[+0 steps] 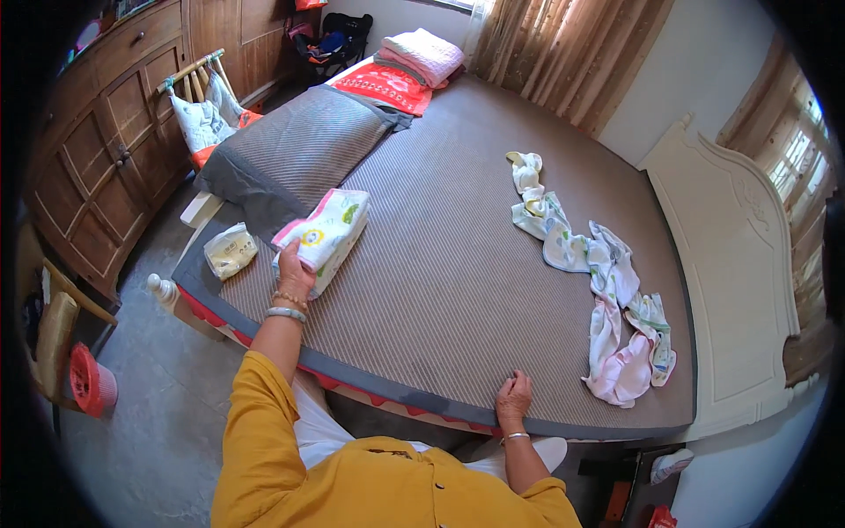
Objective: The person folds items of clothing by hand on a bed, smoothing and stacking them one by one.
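Observation:
At the bed's left side stands a stack of folded white cloths [339,255] with coloured animal prints. My left hand [295,271] grips the near end of the top folded cloth [317,231], which has a pink edge; its thumb lies on top, and the fingers underneath are hidden. My right hand [513,400] rests on the mat near the bed's front edge, its fingers loosely bent and nothing visible in them. To its right lies a loose row of baby clothes [607,290], white, pale yellow and pink. A pale yellow soft packet [231,252] sits left of the stack.
The bed mat [440,264] is brown-grey, and its far left part is folded over [299,141]. Folded bedding [422,57] is piled at the far end. A white headboard [726,238] stands on the right. Wooden cabinets [106,132] and a red bin [92,380] are at left.

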Demonstrator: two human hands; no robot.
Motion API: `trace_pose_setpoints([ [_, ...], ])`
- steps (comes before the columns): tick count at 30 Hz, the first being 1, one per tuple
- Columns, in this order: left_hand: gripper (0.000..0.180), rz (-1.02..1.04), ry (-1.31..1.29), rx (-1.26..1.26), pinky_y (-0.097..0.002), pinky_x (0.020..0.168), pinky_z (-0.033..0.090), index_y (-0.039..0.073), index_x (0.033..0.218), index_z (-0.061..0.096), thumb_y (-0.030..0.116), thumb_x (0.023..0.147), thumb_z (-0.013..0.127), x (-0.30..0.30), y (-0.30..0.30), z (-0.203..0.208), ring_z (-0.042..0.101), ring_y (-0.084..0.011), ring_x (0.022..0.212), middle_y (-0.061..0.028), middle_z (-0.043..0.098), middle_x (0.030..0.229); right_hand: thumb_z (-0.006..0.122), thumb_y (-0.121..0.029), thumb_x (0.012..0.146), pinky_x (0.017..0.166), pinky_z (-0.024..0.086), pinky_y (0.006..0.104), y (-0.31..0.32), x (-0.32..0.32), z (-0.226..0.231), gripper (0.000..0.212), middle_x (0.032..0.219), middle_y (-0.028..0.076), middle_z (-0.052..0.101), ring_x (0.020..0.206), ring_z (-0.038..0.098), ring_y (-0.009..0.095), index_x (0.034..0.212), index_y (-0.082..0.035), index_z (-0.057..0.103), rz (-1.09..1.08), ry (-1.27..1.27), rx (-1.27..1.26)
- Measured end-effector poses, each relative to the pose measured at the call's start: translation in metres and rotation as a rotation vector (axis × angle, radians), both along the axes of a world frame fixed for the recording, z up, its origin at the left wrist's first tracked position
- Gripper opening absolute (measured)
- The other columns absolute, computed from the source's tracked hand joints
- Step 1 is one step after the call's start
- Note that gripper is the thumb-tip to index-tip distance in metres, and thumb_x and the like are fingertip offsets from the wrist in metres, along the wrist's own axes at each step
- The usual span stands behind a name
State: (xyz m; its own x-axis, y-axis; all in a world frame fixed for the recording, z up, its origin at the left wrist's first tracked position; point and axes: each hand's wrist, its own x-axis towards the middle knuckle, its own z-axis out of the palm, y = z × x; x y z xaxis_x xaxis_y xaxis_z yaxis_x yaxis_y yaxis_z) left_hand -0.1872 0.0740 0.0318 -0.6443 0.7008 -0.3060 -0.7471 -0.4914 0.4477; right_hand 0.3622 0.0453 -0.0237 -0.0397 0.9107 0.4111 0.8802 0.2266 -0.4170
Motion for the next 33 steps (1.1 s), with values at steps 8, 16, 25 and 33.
trace_pose_setpoints([
  [8,0.047,0.069,0.010,-0.198,-0.0516,0.093,0.054,-0.009,0.130,0.047,0.005,0.087,0.060,-0.004,-0.005,-0.010,0.065,-0.0410,0.107,-0.0240,0.059,0.126,0.056,-0.012,0.085,0.082,0.051,0.0491,-0.001,0.002,-0.001,0.031,0.106,0.022,0.060,0.096,0.060,0.042,0.114,-0.001,0.059,-0.006,-0.003,-0.031],
  [16,0.040,0.104,0.240,-0.397,-0.0454,0.079,0.061,-0.011,0.122,0.053,-0.001,0.083,0.055,0.011,-0.043,-0.006,0.069,-0.0375,0.099,-0.0238,0.063,0.117,0.055,-0.013,0.086,0.079,0.052,0.0496,-0.001,-0.001,0.001,0.031,0.106,0.021,0.060,0.094,0.061,0.042,0.114,-0.003,0.059,-0.025,0.006,-0.034],
  [25,0.024,0.049,0.697,-0.689,-0.0302,0.063,0.051,-0.002,0.106,0.062,0.010,0.087,0.056,0.051,-0.079,-0.055,0.059,-0.0166,0.068,-0.0069,0.061,0.081,0.056,-0.017,0.088,0.074,0.052,0.0505,-0.004,-0.004,0.000,0.027,0.104,0.018,0.059,0.089,0.062,0.041,0.112,-0.005,0.059,-0.058,0.004,-0.006],
  [33,0.052,-0.182,1.796,-0.805,-0.0459,0.111,0.033,-0.004,0.134,0.051,0.016,0.086,0.057,0.156,-0.064,-0.060,0.042,-0.0389,0.131,-0.0215,0.049,0.135,0.058,-0.019,0.088,0.075,0.053,0.0499,-0.006,-0.006,0.007,0.032,0.107,0.017,0.057,0.089,0.064,0.040,0.117,-0.006,0.057,-0.083,0.068,-0.075],
])
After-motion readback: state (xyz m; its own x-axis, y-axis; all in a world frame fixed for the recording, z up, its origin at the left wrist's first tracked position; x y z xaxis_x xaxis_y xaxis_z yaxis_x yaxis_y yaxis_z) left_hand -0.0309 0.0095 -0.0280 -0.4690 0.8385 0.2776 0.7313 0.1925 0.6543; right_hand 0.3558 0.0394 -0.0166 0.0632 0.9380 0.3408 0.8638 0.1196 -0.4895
